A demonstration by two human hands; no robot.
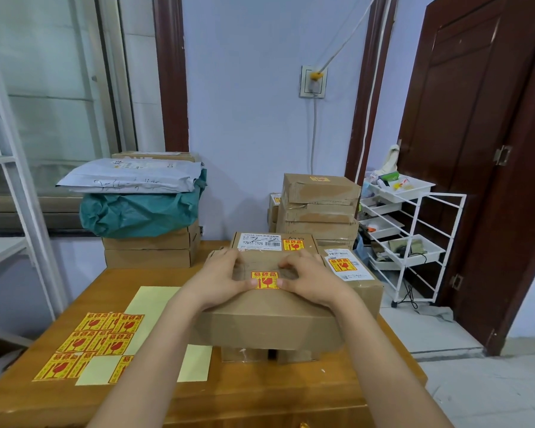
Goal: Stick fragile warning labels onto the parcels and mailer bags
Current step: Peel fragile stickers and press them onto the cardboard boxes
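On top of the brown cardboard parcel (269, 307) at the middle of the wooden desk (260, 393), both hands lie flat. Left hand (221, 281) and right hand (311, 281) press their thumbs against the two side edges of a yellow-and-red fragile label (264, 280), fingers (229, 257) loosely spread over the taped lid, gripping nothing. Glossy spare labels (90, 344) lie on pale backing sheets (155, 307) to the left. Another labelled box (275, 244) sits just behind.
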